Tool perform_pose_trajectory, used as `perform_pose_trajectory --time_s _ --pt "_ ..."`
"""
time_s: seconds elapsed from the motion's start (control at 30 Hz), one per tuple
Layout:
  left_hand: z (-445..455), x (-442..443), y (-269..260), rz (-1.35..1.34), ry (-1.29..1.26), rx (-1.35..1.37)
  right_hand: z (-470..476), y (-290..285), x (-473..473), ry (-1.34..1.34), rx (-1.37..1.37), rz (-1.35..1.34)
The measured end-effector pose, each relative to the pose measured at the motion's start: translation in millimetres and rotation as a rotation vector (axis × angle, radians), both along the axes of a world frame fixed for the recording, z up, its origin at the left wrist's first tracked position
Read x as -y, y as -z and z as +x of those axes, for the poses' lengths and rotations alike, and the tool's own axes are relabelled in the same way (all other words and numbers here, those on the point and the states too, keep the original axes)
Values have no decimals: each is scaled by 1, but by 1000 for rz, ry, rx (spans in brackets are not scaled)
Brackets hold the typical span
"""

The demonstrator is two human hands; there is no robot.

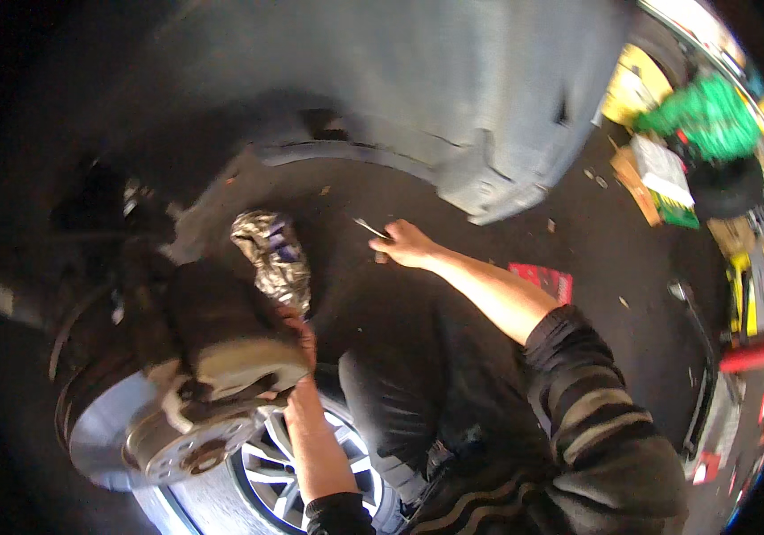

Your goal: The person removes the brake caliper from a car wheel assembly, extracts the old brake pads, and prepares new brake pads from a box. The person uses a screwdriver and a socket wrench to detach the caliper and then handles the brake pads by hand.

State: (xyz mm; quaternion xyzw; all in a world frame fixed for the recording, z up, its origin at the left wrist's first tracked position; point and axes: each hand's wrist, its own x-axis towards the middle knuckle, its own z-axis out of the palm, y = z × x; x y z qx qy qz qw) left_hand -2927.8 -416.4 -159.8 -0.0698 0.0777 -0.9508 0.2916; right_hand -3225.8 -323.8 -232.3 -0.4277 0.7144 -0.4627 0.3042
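Note:
My left hand (300, 344) is at the brake caliper (245, 364), on its side towards me, with the fingers partly hidden behind it. The caliper sits over a shiny brake disc (104, 424) with a rusty hub (201, 458). Beyond the left hand lies a crumpled shiny foil-like bag (272, 257) with purple marks. My right hand (405, 245) is held out over the dark floor, closed around a thin metal hand tool (372, 229) whose tip points up and left. The exact kind of tool cannot be told.
The wheel arch liner (382, 73) curves overhead. An alloy wheel (288, 475) lies below the hub. A long-handled wrench (693, 307), a red packet (542, 281), a green cloth or bag (709, 117) and boxes (663, 170) lie on the right.

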Motion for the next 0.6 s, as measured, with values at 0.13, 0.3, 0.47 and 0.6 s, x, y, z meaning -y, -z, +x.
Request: perform_pose_trajectory --time_s 0.13,0.3,0.47,0.6 --pt "-7 8 -4 -6 114 -86 -59 103 -174 341 -343 448" --pt "-13 12 -6 -10 214 -134 -35 181 -361 456 299 318" --pt "-25 11 -13 -24 285 -188 46 237 -412 142 -196 706" --pt "-23 1 -17 -34 237 -115 76 269 -393 382 -278 832"
